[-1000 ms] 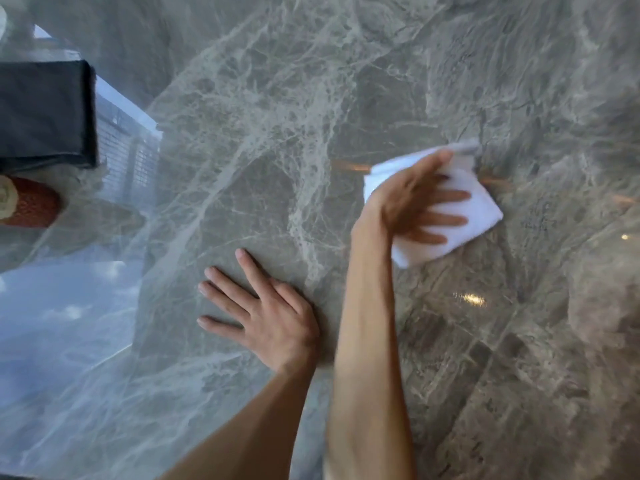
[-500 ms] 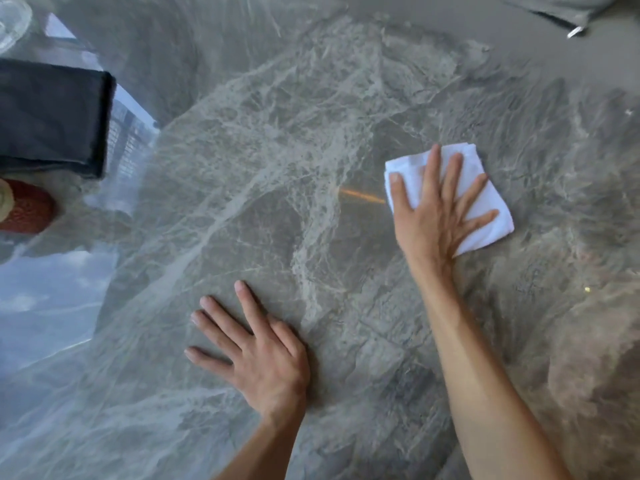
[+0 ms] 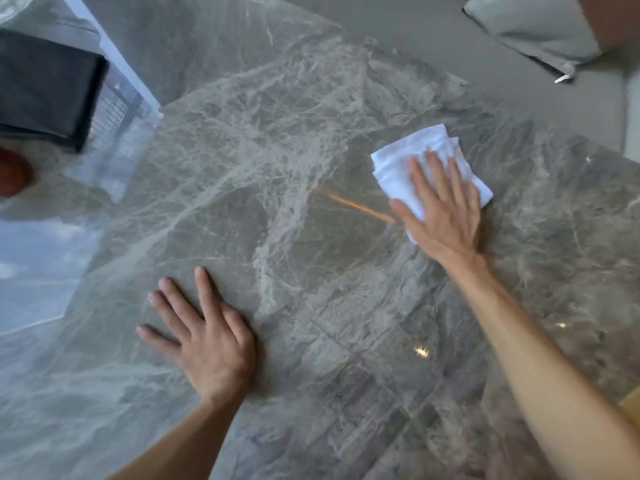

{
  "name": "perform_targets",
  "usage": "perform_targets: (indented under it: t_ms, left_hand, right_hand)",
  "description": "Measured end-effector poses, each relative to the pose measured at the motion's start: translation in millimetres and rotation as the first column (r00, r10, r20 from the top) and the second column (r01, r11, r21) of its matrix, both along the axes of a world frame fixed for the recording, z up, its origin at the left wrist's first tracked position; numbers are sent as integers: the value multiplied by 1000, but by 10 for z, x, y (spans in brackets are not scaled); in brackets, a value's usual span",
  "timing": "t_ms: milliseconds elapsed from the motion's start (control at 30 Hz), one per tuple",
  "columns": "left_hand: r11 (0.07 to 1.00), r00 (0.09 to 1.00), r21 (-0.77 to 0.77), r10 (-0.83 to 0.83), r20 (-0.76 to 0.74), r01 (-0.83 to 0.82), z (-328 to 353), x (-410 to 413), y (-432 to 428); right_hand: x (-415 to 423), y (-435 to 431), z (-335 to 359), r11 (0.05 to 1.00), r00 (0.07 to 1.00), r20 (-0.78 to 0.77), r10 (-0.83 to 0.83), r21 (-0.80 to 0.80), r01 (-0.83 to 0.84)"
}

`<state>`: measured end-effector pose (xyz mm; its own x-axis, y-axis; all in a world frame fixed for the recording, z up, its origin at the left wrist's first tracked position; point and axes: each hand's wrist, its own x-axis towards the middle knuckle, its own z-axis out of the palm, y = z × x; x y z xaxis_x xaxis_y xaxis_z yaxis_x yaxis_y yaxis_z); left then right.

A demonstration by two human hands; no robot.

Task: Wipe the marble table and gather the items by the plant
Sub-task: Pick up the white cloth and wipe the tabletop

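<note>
A glossy grey marble table [image 3: 284, 174] with pale veins fills the view. My right hand [image 3: 441, 209] lies flat on a folded white cloth [image 3: 412, 157] at the right of the table, fingers spread and pressing it to the marble. My left hand [image 3: 204, 334] rests palm down on the bare marble near the front, fingers apart, holding nothing. No plant is in view.
A dark folded item [image 3: 45, 88] lies at the far left, with a reddish round object [image 3: 12, 171] just below it at the frame's edge. Sky and window reflections cover the left of the marble. A pale cushion with a zip [image 3: 533, 29] sits beyond the table at top right.
My right hand has slid the white cloth to the right and turned from sideways to fingers pointing away. My left hand has stayed planted on the marble.
</note>
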<state>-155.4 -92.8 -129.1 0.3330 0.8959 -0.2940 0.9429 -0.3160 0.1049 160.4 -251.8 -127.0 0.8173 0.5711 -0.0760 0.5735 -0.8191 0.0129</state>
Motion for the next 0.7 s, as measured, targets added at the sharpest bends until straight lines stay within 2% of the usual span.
perform_targets:
  t_ms: [133,233,300,367,433,467,533,600,633,667,700]
  left_hand:
    - [1000,1000,5,9,13,-9,10,28,-14]
    - [1000,1000,24,12,20,-12,8,22,-13]
    - [1000,999,20,11,32,-12,10,20,-20]
    - [1000,999,17,9,46,-10,18,23,-29]
    - [1000,999,18,9,53,-10,21,23,-16]
    - [1000,998,14,13,60,-14,20,22,-14]
    - [1000,997,14,17,72,-18,21,22,-15]
    - [1000,997,12,16,73,-17,33,24,-1]
    - [1000,997,11,17,79,-18,33,27,5]
    - [1000,997,15,16,80,-17,29,25,7]
    - [1000,997,21,14,72,-15,24,18,9]
  right_hand:
    - [302,58,-38,990,988,-81,-130,44,133]
    - [319,313,-68,970,977,-35,-212,115,215]
    - [297,401,-71,969,979,-13,-203,142,203]
    - [186,483,-22,984,998,-8,-70,161,70]
    - [-179,504,8,958,985,-4,172,234,-166]
    - [-497,420,24,915,946,-12,323,261,-309]
    - [-1172,78,83,811,810,-129,572,239,-534]
    - [-1345,-302,169,732,710,-183,680,222,-644]
    - [-1174,-408,150,745,731,-159,664,224,-628]
    - [-927,-425,112,817,817,-120,564,225,-530]
    - [-645,-331,99,911,927,-90,365,240,-335]
